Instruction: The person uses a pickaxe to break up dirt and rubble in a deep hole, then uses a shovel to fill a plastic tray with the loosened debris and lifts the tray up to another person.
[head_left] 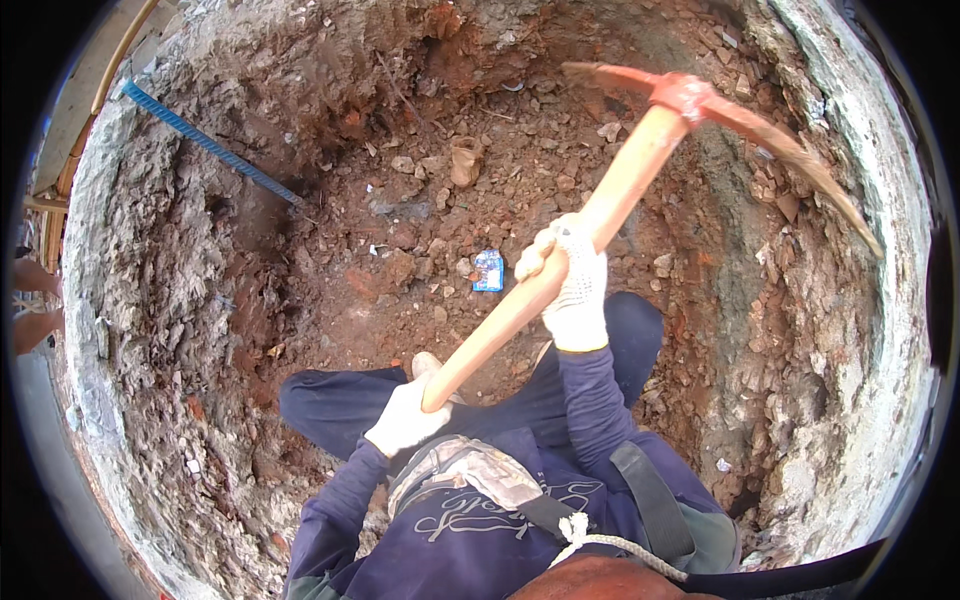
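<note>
Both gloved hands, left hand [405, 418] at the handle's near end and right hand [572, 283] midway, have fingers clamped on the raised pickaxe [640, 160], its head far right above the pit floor [420, 230], already deep with loose rubble left.

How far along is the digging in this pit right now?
Done: a deep round pit is already cut, its floor strewn with loose red rubble. In hand: the left hand grips the handle's end and the right hand grips it midway, pickaxe raised. Left: rubble, a blue packet and a blue bar remain inside.
</note>
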